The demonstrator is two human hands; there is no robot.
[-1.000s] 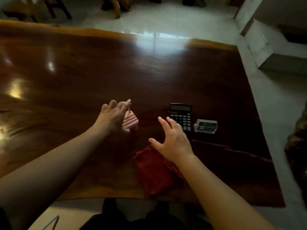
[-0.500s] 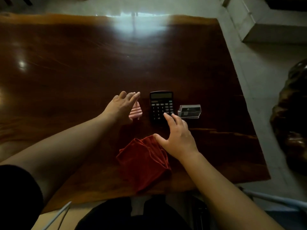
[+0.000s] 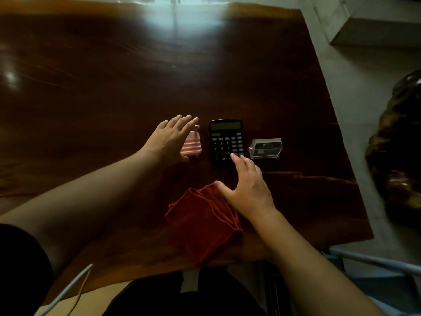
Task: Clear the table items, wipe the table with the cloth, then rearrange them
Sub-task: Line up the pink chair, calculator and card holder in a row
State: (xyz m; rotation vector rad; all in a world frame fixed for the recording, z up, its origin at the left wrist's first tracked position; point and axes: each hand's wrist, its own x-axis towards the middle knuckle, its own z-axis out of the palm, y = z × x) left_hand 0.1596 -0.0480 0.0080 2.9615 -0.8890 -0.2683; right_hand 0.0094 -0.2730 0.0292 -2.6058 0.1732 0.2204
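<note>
On the dark wooden table (image 3: pixel 114 87) stand three items in a row: a small pink ribbed stand (image 3: pixel 192 145), a black calculator (image 3: pixel 224 140) and a clear plastic card holder (image 3: pixel 265 148). A folded red cloth (image 3: pixel 201 224) lies near the front edge. My left hand (image 3: pixel 170 139) hovers over the pink stand with fingers spread, covering its left side; I cannot tell if it touches. My right hand (image 3: pixel 247 188) is open above the cloth's far corner, its fingertips at the calculator's lower right keys.
The table's right edge runs diagonally down to the front right corner, with pale floor (image 3: pixel 364 92) beyond. A dark carved wooden object (image 3: pixel 396 151) stands at the right. A metal chair frame (image 3: pixel 376 265) sits at lower right. A white cable (image 3: pixel 68 290) hangs at lower left.
The view has tilted down and toward the items. My right hand moved forward from the cloth to the calculator's lower keys. My left hand stays over the pink stand.
</note>
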